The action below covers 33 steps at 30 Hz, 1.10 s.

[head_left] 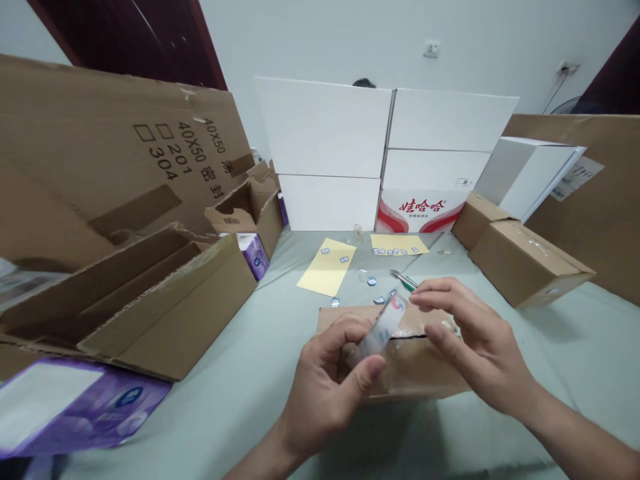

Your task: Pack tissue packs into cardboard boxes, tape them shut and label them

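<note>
A brown cardboard box (420, 373), its top crossed by a dark seam and glossy, wrinkled clear tape, sits on the pale green, cloth-like surface (250, 420). Above its left part, the left hand (333, 367) has its fingers curled round a slim, translucent plastic packet (383, 327), narrow and shiny, with red and blue print near its upper end. The packet tilts over the box; its lower end is hidden in the grip, and the print is too blurred to read.

The right hand (470, 340) hangs over the box's right part, fingers loosely bent and well parted from the thumb, with nothing visible between them. Whether it touches the cardboard I cannot tell.

Just beyond the box lies a cutter (404, 280) with a metal blade and a green handle, its near end close to the right fingertips. Small blue-edged pieces (372, 281) are scattered there too, their markings illegible. Farther beyond it are two flat, matte yellow sheets, the left one (325, 273) set aslant, the right one (400, 241) bearing a row of similar pieces.

Left of the box stands an open corrugated carton (210, 320) with raw, ragged edges, and below that a glossy purple pack (95, 410), cut off by the picture's edge.
</note>
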Tool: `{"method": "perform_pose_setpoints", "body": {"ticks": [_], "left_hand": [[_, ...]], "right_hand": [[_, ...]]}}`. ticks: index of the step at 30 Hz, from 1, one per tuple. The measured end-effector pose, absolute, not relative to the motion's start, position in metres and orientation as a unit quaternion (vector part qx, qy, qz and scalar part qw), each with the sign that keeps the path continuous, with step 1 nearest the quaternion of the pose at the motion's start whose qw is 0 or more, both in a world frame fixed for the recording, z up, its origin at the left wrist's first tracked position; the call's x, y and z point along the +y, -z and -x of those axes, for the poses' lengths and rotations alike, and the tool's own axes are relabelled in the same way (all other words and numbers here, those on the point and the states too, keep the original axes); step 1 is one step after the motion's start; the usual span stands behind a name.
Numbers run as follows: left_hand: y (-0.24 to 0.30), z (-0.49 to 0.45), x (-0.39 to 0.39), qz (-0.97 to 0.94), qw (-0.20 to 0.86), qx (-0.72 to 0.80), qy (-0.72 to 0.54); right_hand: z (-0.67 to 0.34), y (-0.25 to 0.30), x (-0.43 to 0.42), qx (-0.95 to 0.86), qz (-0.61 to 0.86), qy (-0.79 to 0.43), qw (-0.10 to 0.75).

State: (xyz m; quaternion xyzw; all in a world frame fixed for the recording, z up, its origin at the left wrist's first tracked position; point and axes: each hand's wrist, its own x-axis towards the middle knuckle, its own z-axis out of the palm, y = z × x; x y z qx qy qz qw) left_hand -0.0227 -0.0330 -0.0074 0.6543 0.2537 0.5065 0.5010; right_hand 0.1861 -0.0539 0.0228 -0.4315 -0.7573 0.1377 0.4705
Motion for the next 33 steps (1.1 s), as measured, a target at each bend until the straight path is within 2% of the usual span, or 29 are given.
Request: {"method": "perform_pose_setpoints", "body": {"ticks": [6, 10, 29, 33], "left_hand": [[0.013, 0.013, -0.041, -0.726, 0.389, 0.242, -0.513], [0.014, 0.012, -0.042, -0.748, 0.351, 0.244, -0.507], [0.020, 0.010, -0.043, -0.805, 0.289, 0.252, -0.452], [0.021, 0.011, -0.044, -0.801, 0.302, 0.249, -0.454]], "right_hand": [[-0.179, -0.032, -0.064, -0.781, 0.439, -0.088, 0.436], [-0.181, -0.033, -0.067, -0.790, 0.437, -0.078, 0.422], [-0.183, -0.037, -0.066, -0.785, 0.466, -0.052, 0.404], [-0.186, -0.033, -0.062, -0.771, 0.465, -0.100, 0.423]]}}
